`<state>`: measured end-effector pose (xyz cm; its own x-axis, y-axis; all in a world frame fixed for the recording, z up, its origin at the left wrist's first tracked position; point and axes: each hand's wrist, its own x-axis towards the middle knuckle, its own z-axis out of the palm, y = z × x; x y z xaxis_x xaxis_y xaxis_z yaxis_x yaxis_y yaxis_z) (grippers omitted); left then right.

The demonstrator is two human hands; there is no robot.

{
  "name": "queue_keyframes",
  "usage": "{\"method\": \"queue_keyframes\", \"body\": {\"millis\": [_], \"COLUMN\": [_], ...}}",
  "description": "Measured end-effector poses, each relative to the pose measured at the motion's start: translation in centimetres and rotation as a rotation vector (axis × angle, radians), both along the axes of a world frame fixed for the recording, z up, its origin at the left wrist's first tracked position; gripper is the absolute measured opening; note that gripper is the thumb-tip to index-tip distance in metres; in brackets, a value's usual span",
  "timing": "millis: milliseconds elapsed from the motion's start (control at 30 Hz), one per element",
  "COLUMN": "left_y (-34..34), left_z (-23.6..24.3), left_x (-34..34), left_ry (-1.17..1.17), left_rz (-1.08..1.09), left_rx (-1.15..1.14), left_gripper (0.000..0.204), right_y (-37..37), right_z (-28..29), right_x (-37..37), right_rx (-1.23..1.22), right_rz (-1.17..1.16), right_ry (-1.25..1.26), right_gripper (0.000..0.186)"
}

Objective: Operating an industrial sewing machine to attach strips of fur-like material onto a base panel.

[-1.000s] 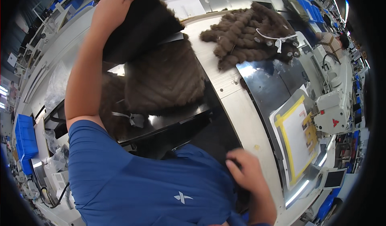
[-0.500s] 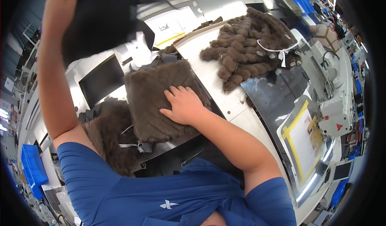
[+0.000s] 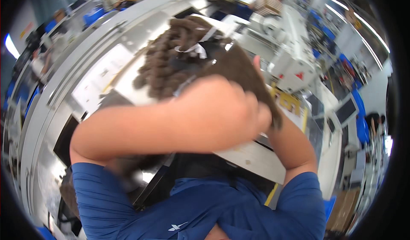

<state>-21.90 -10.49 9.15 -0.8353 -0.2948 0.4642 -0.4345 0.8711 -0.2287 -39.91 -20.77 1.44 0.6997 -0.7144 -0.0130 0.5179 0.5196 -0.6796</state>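
A flat panel of brown fur (image 3: 239, 69) is raised at a tilt above the right part of the worktable. My right hand (image 3: 257, 63) is mostly hidden behind it; a finger shows past its far edge, and the panel rests in its grip. My left hand (image 3: 230, 114), smeared by motion, crosses in front of the panel with its fingers curled closed. Whether it pinches the fur or something small cannot be made out. Just beyond lies a heap of ropy brown fur strips (image 3: 160, 64), with a white tie (image 3: 194, 50) around part of it.
A white sewing machine (image 3: 290, 67) stands to the right, with a yellow-edged sheet (image 3: 290, 103) near it. Papers (image 3: 104, 71) lie at the far left of the table. Dark fur is partly hidden under my left arm. Other people (image 3: 269, 2) work in the background.
The fur panel has come up off the table and moved right in my right hand. My left hand has swung from the upper left to the panel; the black sheet it held is out of sight.
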Motion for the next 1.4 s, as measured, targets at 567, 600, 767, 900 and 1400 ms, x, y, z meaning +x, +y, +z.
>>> {"method": "queue_keyframes", "body": {"millis": [567, 600, 767, 900, 1400], "left_y": [-17.6, -18.1, -18.0, -16.5, -16.6], "left_z": [-17.5, -17.3, -17.6, -17.9, -19.8], "left_x": [-18.5, -18.5, -18.3, -19.4, -19.4], "left_ry": [0.057, 0.040, 0.126, 0.459, 0.552], "left_rz": [0.255, 0.258, 0.064, -0.141, 0.276], "left_rx": [1.446, 1.445, 1.941, 2.149, 1.825], "left_gripper": [0.069, 0.069, 0.053, 0.068, 0.047], "right_y": [10.6, 10.5, 9.6, 7.6, 2.8], "right_z": [-12.2, -11.9, -11.1, -10.2, -11.7], "right_x": [-30.3, -30.3, -31.8, -31.8, -29.8], "right_rx": [-0.144, -0.135, 0.123, 0.249, -0.342], "right_rz": [-0.701, -0.709, -0.668, -0.542, -0.364], "right_ry": [0.699, 0.688, 0.505, 0.549, 0.942], "right_gripper": [0.036, 0.036, 0.042, 0.056, 0.055]}}
